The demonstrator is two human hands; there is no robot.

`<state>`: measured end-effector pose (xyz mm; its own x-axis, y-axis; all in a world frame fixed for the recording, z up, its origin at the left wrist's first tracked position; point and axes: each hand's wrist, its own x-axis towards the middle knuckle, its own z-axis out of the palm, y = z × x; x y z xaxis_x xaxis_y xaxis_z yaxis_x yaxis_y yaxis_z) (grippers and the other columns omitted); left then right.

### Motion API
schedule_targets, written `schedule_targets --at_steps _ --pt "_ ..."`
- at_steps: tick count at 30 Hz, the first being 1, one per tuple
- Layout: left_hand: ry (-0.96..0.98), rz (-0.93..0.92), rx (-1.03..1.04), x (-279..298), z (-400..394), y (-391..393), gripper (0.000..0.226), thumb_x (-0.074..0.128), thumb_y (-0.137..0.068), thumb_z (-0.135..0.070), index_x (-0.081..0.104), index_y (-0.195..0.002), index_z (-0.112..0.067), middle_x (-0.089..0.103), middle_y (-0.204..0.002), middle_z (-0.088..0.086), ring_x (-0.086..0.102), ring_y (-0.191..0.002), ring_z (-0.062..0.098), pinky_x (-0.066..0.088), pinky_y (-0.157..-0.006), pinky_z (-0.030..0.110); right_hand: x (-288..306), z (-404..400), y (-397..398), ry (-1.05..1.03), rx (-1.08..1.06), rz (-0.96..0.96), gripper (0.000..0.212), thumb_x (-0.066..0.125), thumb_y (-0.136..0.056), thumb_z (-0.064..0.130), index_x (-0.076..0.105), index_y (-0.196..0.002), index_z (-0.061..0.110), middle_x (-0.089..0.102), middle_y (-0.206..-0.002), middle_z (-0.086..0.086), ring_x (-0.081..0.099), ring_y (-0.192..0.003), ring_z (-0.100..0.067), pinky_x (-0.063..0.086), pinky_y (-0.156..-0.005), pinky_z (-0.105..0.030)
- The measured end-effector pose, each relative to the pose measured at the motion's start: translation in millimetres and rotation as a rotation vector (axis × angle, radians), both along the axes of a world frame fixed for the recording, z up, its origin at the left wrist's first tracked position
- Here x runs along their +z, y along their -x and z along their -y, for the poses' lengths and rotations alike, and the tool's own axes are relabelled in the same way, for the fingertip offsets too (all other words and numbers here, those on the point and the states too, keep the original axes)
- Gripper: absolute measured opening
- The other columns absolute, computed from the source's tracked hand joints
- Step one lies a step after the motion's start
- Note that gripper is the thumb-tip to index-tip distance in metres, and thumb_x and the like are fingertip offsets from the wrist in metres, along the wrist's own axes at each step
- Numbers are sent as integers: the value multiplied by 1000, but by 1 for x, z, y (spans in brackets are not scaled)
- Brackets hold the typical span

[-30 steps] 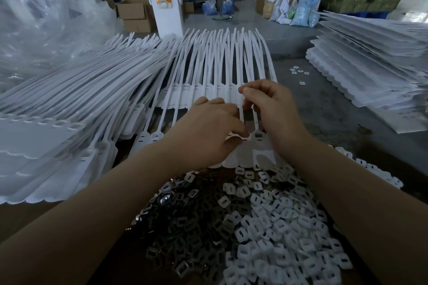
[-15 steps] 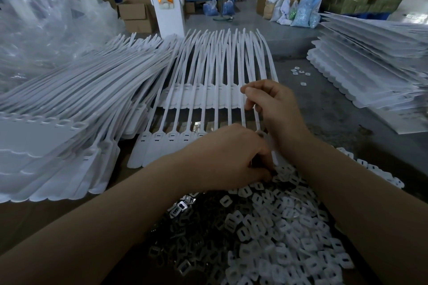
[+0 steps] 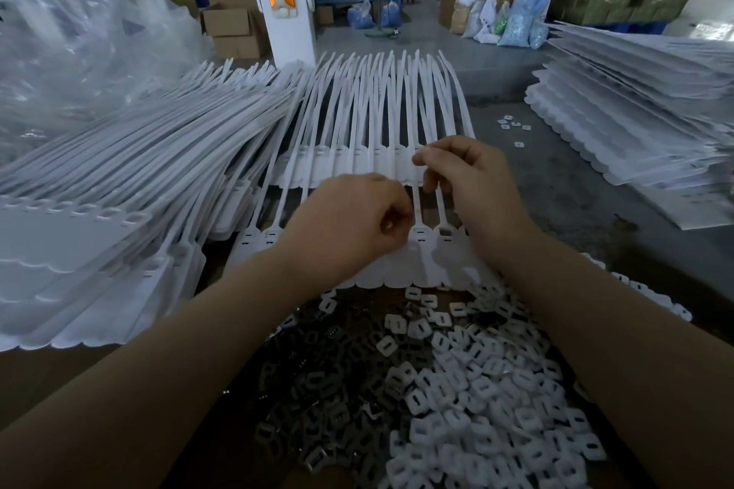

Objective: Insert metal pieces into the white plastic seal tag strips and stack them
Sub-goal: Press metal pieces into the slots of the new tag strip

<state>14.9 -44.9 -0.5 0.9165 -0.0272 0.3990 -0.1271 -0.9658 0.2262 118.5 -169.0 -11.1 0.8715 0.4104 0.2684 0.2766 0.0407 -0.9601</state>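
A sheet of joined white seal tag strips [image 3: 427,250] lies flat in front of me, heads toward me, tails pointing away. My left hand [image 3: 349,226] is curled over the tag heads, its fingertips pressed at one head; whatever it pinches is hidden. My right hand [image 3: 468,187] pinches the thin strips just above the heads at the sheet's right side. Below my wrists lies a heap of small dark metal pieces [image 3: 317,401] and white plastic caps [image 3: 488,401].
A tall pile of tag sheets [image 3: 119,187] fans out on the left, another stack [image 3: 643,107] on the right. Clear plastic bags [image 3: 71,63] sit at far left. A few loose caps [image 3: 514,125] lie on the grey table [image 3: 576,202].
My left hand went down to the piece heap half a second ago and has come back up onto the tag heads. My right hand stayed on the strips.
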Motion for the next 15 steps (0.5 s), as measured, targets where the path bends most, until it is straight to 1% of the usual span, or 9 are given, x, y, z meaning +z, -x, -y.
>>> schedule_targets --at_steps 1,3,4,6,8,9,11,13,15 --pt "-43 -40 -46 -1 3 -1 10 66 -88 -25 73 -93 -18 65 -87 -8 60 -73 8 53 -72 31 0 0 -2 -9 -29 -14 18 60 -93 13 70 -78 15 57 -53 8 50 -49 1 40 -47 -11" --pt "-104 -85 -99 -3 6 -2 12 64 -90 -25 73 -91 -16 61 -86 -8 57 -73 9 52 -72 33 -2 1 -5 -12 -75 -30 17 60 -92 12 70 -79 14 56 -53 7 51 -50 0 41 -50 -10" --pt "-97 -96 -104 -3 6 -4 14 64 -90 -25 74 -91 -16 63 -86 -7 58 -73 9 52 -73 33 -2 1 -6 -19 -90 -38 17 59 -92 12 70 -79 13 56 -53 7 51 -50 1 41 -51 -9" --pt "-24 -115 -77 -3 4 -6 13 65 -90 -25 74 -90 -16 66 -85 -7 60 -75 8 53 -75 32 -3 1 -7 -38 -109 -52 17 58 -92 10 70 -80 12 56 -55 4 50 -50 3 41 -52 -8" --pt "113 -134 -9 -3 2 -7 5 69 -87 -25 71 -89 -21 66 -84 -14 61 -76 3 53 -74 25 -4 1 -8 -50 -122 -71 18 57 -93 11 70 -79 13 56 -57 3 50 -50 3 41 -52 -8" --pt "182 -145 22 -4 1 -7 6 72 -85 -24 68 -90 -24 65 -83 -16 61 -77 0 53 -72 19 -4 1 -9 -55 -128 -87 19 57 -93 11 70 -79 14 56 -57 3 50 -50 2 41 -51 -8" --pt "274 -181 48 -5 -2 -8 16 75 -83 -22 62 -92 -26 64 -83 -16 60 -78 -5 48 -67 8 -4 1 -11 -63 -139 -119 18 58 -92 12 70 -80 13 57 -58 2 50 -51 0 41 -50 -9" --pt "290 -210 38 -4 -4 -8 18 73 -84 -19 64 -99 -26 62 -86 -17 57 -82 -11 41 -66 0 -3 1 -13 -62 -147 -142 15 59 -92 13 70 -82 12 57 -58 2 51 -52 -1 41 -49 -9" --pt "251 -220 27 -3 -4 -8 20 69 -88 -21 70 -107 -26 60 -88 -20 56 -76 -12 39 -66 -3 -4 1 -13 -53 -150 -145 15 59 -92 13 70 -83 11 57 -59 2 51 -52 0 41 -49 -9"
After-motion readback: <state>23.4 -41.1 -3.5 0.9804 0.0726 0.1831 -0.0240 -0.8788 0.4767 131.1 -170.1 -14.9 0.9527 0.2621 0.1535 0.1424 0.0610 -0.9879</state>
